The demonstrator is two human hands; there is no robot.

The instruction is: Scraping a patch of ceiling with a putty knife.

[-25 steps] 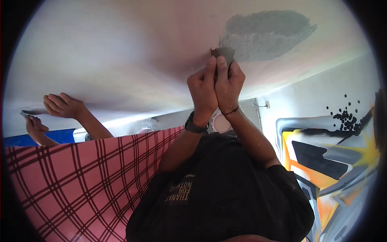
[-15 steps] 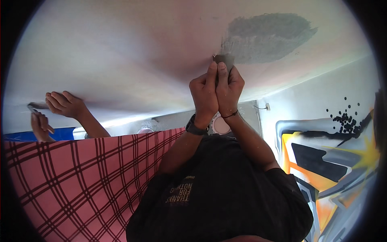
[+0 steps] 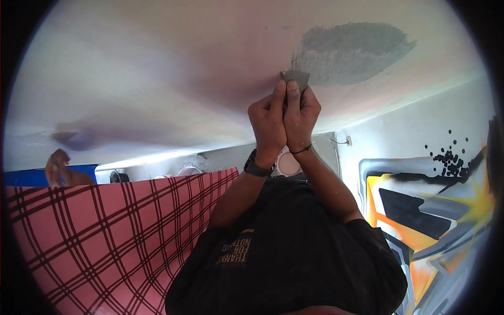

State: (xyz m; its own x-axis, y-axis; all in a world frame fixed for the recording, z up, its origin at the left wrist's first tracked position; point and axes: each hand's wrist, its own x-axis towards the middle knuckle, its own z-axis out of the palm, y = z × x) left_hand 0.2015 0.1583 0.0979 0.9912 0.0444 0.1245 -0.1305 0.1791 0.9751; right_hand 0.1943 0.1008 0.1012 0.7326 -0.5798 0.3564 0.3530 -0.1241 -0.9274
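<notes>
Both my hands are together, raised in front of my chest against the pale wall (image 3: 210, 58). My left hand (image 3: 269, 119), with a dark watch on its wrist, and my right hand (image 3: 302, 118), with a thin dark bracelet, close around one putty knife (image 3: 297, 79). The thumbs press side by side on the base of its grey blade; the palms hide the handle. The blade's far edge is at the wall, just below and left of a rough grey filler patch (image 3: 357, 52). Whether it touches the wall, I cannot tell.
Left, another person's hand (image 3: 59, 168) shows above a pink plaid cloth (image 3: 131, 220), near a blue surface (image 3: 29, 178). Beyond my forearms are a round pinkish-white container (image 3: 287, 164) and a black object (image 3: 118, 177). A wall socket (image 3: 347, 140) and a painted wall (image 3: 420, 205) are right.
The putty knife's blade has tilted, showing more of its face, while my hands shifted slightly right. At left, the other person's hand on the wall and the tool have gone from view; one hand remains.
</notes>
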